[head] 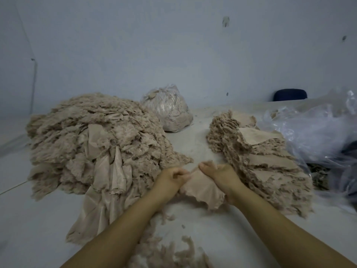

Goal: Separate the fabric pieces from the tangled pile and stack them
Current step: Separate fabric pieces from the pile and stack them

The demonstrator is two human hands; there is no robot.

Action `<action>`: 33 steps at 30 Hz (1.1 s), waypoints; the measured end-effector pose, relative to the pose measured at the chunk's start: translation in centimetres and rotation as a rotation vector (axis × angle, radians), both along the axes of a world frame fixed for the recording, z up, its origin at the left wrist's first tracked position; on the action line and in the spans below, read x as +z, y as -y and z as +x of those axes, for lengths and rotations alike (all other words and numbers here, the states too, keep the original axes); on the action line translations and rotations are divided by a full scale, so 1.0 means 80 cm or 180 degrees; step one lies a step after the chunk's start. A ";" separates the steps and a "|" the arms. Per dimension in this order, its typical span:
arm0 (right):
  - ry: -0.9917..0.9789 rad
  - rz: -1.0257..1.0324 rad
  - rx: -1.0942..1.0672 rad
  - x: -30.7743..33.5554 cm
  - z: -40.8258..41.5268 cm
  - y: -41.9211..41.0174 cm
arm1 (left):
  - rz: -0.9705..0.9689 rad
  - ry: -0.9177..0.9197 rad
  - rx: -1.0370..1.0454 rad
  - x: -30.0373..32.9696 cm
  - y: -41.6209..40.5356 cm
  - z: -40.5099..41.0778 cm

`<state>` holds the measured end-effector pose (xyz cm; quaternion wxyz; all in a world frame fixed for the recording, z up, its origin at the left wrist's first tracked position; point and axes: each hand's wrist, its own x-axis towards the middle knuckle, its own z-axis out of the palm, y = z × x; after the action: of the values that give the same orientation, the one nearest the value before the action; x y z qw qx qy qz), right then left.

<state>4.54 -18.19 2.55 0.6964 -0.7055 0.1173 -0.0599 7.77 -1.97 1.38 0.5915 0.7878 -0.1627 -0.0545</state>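
A big tangled pile (92,144) of beige, fuzzy-edged fabric pieces covers the left half of the table. On the right lies a flatter stack (257,161) of the same pieces laid one on another. Between them I hold one beige fabric piece (201,188) just above the table. My left hand (172,178) pinches its left edge with curled fingers. My right hand (220,175) grips its right side, thumb on top. The piece's frayed lower edge hangs toward me.
A clear plastic bag (170,111) stuffed with beige scraps stands at the back centre. Crumpled clear plastic (316,132) lies right of the stack. A dark chair back (289,94) shows behind the white table (38,219). Loose fluff (173,254) lies near the front edge.
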 end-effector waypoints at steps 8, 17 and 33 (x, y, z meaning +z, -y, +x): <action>-0.0415 -0.2808 -0.0422 -0.025 0.006 0.029 | 0.0236 0.0079 0.0102 0.003 -0.013 0.012; -0.0088 -0.4681 0.0018 -0.070 -0.013 0.008 | 0.3383 0.1326 -0.1510 0.021 -0.133 0.005; 0.0300 -0.0659 0.1295 -0.038 -0.060 -0.095 | 0.1581 0.0896 -0.0157 0.012 -0.087 -0.026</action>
<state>-0.26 -10.63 -0.49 0.6227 -0.7787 -0.0669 0.0371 5.69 5.02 2.34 0.3505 0.9042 -0.2440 0.0028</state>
